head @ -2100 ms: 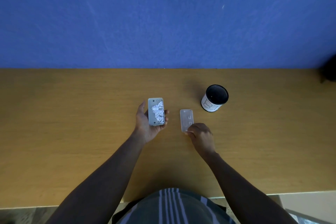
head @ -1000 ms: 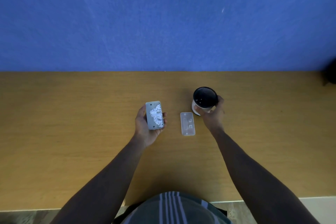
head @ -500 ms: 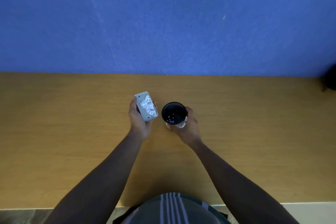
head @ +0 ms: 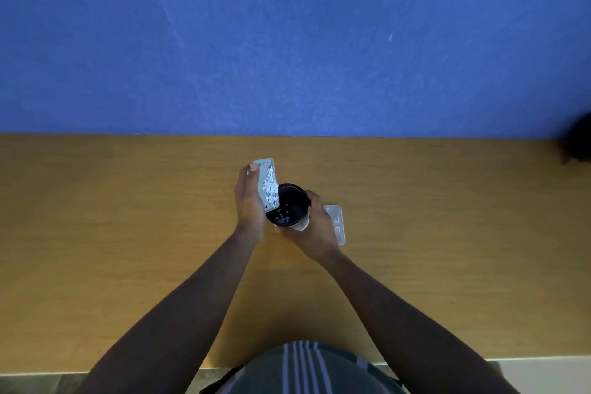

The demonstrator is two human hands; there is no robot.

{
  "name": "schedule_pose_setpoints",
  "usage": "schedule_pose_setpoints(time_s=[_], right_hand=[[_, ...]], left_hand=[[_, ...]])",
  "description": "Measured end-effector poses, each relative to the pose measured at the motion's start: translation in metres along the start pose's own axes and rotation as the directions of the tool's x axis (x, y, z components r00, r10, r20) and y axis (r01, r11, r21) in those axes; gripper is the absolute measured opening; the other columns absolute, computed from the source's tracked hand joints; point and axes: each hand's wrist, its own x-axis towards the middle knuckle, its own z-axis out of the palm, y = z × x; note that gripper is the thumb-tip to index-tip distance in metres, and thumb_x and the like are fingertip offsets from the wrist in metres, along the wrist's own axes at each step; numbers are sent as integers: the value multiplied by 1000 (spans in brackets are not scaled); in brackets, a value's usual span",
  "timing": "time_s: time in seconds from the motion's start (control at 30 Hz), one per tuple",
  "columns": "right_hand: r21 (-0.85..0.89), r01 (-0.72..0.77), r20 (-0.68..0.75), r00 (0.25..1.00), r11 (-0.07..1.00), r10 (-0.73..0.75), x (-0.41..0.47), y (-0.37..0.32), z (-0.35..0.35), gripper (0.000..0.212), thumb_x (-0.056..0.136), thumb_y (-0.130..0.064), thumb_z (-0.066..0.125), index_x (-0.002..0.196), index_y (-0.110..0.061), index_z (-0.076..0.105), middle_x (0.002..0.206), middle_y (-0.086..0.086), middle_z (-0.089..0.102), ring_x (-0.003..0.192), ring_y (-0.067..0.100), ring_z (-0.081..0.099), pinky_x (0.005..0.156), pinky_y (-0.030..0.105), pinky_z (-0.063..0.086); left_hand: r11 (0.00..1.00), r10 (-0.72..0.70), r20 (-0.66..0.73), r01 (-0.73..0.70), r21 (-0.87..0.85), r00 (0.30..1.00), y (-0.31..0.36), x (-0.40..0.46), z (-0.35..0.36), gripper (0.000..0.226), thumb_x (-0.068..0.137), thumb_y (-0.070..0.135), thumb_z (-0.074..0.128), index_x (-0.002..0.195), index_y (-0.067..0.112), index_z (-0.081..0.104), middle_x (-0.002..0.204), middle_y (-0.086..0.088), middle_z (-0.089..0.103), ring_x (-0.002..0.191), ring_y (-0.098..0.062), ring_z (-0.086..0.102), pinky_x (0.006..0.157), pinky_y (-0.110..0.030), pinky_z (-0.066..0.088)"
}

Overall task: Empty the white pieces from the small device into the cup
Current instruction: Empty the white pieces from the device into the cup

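My left hand (head: 248,201) grips the small grey device (head: 268,184) and tilts it on edge against the left rim of the cup. White pieces (head: 270,189) cling to the device's open face. The cup (head: 292,206) is black inside with a white outer wall, held from the right by my right hand (head: 315,229). Several white pieces (head: 283,218) lie in the cup's bottom, and a few are mid-fall inside it.
The device's clear lid (head: 336,223) lies flat on the wooden table (head: 128,233), partly behind my right hand. A blue wall (head: 287,41) rises behind the table. A dark object (head: 579,142) sits at the table's far right edge.
My right hand picked up the cup and brought it left to the device. My left hand tipped the device from flat to on edge over the cup, and pieces have dropped in.
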Motion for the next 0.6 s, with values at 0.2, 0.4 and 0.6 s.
schedule_pose_setpoints(time_s=[0.2, 0.4, 0.6], right_hand=[[5, 9, -5, 1000, 1000, -9, -3, -2, 0, 86, 61, -37, 88, 131, -28, 38, 124, -11, 56, 111, 7, 54, 83, 16, 45], [13, 2, -3, 1000, 1000, -2, -6, -4, -1, 87, 62, -38, 87, 132, -26, 37, 122, -8, 56, 108, 6, 55, 79, 12, 45], [9, 17, -18, 1000, 1000, -17, -7, -5, -3, 86, 64, -36, 88, 133, -21, 38, 123, -3, 57, 110, 11, 57, 84, 28, 53]], left_hand=[[974, 154, 118, -171, 146, 981, 3, -6, 4, 20, 96, 39, 48, 95, 23, 59, 83, 6, 60, 78, -13, 59, 65, -28, 49], [875, 304, 261, -377, 305, 916, 0, -8, 3, 18, 97, 42, 47, 101, 29, 59, 86, 0, 61, 79, -21, 59, 67, -36, 49], [742, 345, 374, -494, 452, 861, -4, -4, -1, 31, 96, 47, 47, 111, 22, 58, 102, -1, 61, 96, -18, 60, 80, -38, 51]])
